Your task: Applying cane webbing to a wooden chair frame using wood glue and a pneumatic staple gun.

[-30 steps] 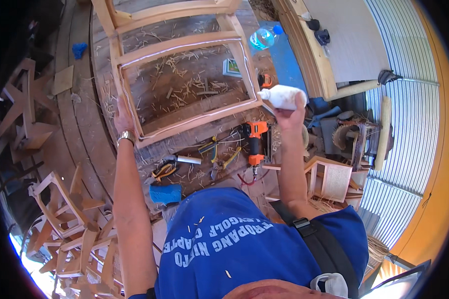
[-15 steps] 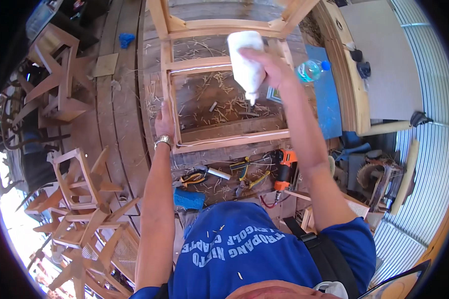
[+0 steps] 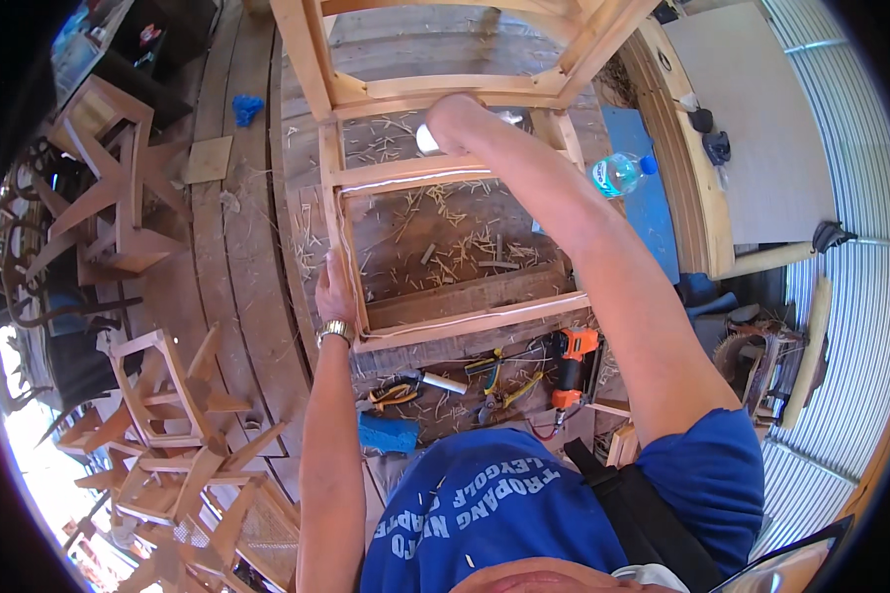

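Note:
A wooden chair frame (image 3: 445,318) lies in front of me, a white line of glue running along its seat rails. My left hand (image 3: 335,289), wearing a metal-band watch, rests closed around the left rail near the front corner. Farther off, my right hand (image 3: 457,124) is closed on a white squeeze bottle (image 3: 426,140), just beyond the middle rail (image 3: 415,178) and below the upper crosspiece. Only the bottle's ends show; the hand hides the rest, and the fingers are partly out of sight.
Near my body lie an orange and black power tool (image 3: 572,366), pliers (image 3: 396,395) and a blue foam block (image 3: 388,433). A water bottle (image 3: 618,176) lies on a blue board at right. Small wooden frames (image 3: 163,395) are piled at left. Wood slivers litter the boards.
My right hand has carried the squeeze bottle away from me and leftward, from above the frame opening to beyond the middle rail. The view has shifted slightly; my left hand still holds the left rail.

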`<action>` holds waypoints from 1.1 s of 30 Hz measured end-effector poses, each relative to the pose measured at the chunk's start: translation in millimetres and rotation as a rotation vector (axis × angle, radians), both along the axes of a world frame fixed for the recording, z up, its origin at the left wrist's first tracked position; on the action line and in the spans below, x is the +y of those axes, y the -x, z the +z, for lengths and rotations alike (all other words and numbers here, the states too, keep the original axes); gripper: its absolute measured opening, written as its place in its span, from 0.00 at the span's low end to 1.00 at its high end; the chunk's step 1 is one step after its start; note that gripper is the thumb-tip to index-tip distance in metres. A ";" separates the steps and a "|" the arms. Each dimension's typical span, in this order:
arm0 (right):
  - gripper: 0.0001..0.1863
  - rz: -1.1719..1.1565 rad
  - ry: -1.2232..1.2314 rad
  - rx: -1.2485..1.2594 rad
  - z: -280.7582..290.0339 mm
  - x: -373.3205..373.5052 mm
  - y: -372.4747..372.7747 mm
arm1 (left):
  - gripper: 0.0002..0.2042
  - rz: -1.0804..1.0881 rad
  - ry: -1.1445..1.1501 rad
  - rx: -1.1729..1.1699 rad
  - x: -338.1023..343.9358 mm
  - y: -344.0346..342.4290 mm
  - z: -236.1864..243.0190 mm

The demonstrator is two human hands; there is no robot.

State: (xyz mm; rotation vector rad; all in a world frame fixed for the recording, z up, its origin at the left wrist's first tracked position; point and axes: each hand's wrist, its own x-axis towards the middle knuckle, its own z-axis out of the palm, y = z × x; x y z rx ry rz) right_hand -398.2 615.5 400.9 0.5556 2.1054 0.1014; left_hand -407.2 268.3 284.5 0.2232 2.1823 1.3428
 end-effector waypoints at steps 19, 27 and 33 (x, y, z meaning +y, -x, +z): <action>0.43 -0.159 0.447 0.820 68.9 85.2 -23.7 | 0.34 -0.043 0.040 -0.035 9.8 -3.9 31.6; 0.20 0.006 -0.231 0.677 -52.8 136.3 49.8 | 0.29 0.033 -0.022 -0.115 5.6 -4.5 19.5; 0.14 0.548 -0.357 0.578 -117.2 155.0 91.3 | 0.26 0.008 -0.040 -0.052 10.9 -2.6 29.4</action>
